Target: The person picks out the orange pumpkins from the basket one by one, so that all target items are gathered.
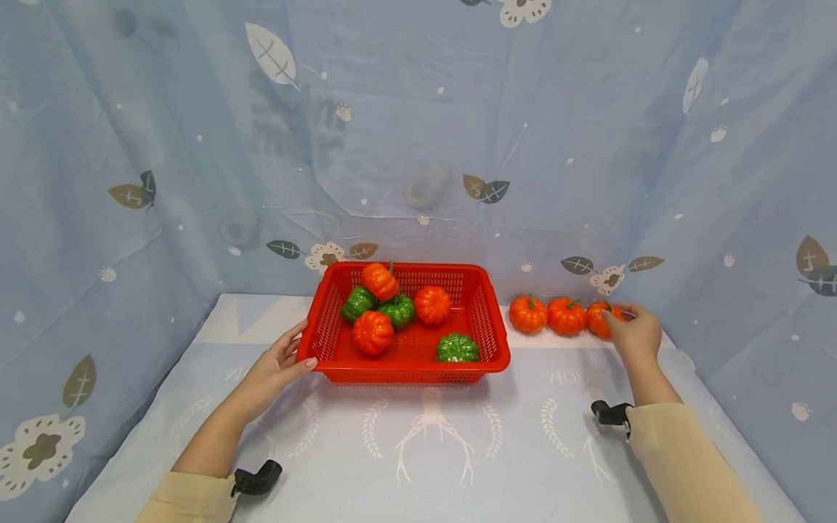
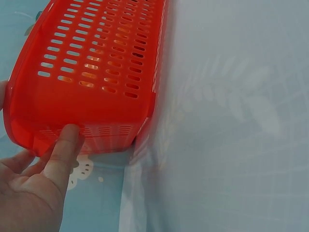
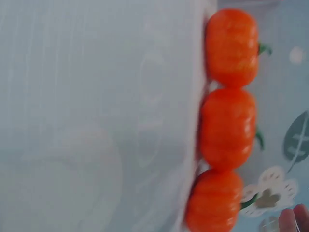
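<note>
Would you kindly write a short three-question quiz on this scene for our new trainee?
1. How many green pumpkins are in the basket?
2. True or false: the right hand is at the orange pumpkin farthest from the basket.
3. What does the left hand touch?
A. A green pumpkin
B. The basket
C. An orange pumpkin

Key: 1. Three; 2. True; 3. B
</note>
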Motion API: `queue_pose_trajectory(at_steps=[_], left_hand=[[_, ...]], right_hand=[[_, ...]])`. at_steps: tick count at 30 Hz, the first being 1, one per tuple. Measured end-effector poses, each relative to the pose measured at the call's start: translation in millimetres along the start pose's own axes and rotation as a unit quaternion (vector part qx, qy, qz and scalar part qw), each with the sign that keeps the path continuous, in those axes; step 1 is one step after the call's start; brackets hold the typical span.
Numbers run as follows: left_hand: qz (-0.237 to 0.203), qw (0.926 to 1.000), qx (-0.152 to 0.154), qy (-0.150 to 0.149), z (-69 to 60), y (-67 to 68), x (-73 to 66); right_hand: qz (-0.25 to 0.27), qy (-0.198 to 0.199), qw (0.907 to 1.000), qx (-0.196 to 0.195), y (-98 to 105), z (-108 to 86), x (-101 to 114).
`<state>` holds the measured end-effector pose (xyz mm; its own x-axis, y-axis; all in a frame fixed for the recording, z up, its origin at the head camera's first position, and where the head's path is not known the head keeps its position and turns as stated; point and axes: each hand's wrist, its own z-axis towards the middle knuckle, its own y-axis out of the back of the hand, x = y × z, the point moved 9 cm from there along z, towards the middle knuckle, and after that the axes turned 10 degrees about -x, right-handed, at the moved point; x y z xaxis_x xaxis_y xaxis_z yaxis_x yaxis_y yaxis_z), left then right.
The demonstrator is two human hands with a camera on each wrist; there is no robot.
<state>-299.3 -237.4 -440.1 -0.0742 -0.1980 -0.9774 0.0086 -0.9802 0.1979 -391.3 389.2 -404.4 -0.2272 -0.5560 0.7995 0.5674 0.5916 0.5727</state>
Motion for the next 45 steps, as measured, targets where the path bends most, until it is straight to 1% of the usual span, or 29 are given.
queue_pose_trajectory(at_steps=[3, 6, 11, 18, 22, 27, 29, 32, 35, 39, 45], left_hand=[[0.003, 1.0000, -0.002, 0.000, 0.0, 0.2, -0.4], [0.004, 1.0000, -0.002, -0.006, -0.6, 0.4, -2.1], [-0.004, 0.9999, 0.001, -0.013, -1.3, -0.5, -4.9], [-0.014, 0.9999, 0.004, -0.009, -2.6, -0.4, -3.4], [-0.010, 0.9999, 0.004, -0.008, -3.8, 0.2, -3.5], [-0.005, 1.0000, 0.001, -0.007, -4.4, 0.9, -2.9], [-0.005, 1.0000, 0.002, -0.008, -4.3, 0.6, -2.9], [-0.004, 1.0000, 0.001, -0.007, -4.4, 0.5, -2.9], [-0.005, 1.0000, 0.001, -0.008, -4.5, 0.4, -3.1], [-0.007, 0.9999, 0.002, -0.010, -4.0, 0.0, -3.8], [-0.008, 0.9999, 0.005, -0.013, -3.0, -1.2, -4.4]], right_hand=[[0.022, 0.035, 0.9991, -0.008, 5, -14.4, 20], [0.042, 0.076, 0.9961, -0.011, 7, -29.3, 41], [0.063, 0.133, 0.9891, 0.001, 4, -55.5, 73], [0.101, 0.206, 0.9728, 0.034, -13, -90.8, 118], [0.129, 0.235, 0.9619, 0.057, -26, -112.5, 141], [0.166, 0.241, 0.9507, 0.102, -46, -143.4, 167], [0.173, 0.245, 0.9466, 0.117, -53, -155.8, 177], [0.188, 0.257, 0.9369, 0.144, -68, -170.8, 192], [0.196, 0.256, 0.9300, 0.176, -85, -183.9, 204], [0.198, 0.247, 0.9256, 0.207, -111, -199.0, 217], [0.181, 0.252, 0.9236, 0.224, -150, -216.0, 231]])
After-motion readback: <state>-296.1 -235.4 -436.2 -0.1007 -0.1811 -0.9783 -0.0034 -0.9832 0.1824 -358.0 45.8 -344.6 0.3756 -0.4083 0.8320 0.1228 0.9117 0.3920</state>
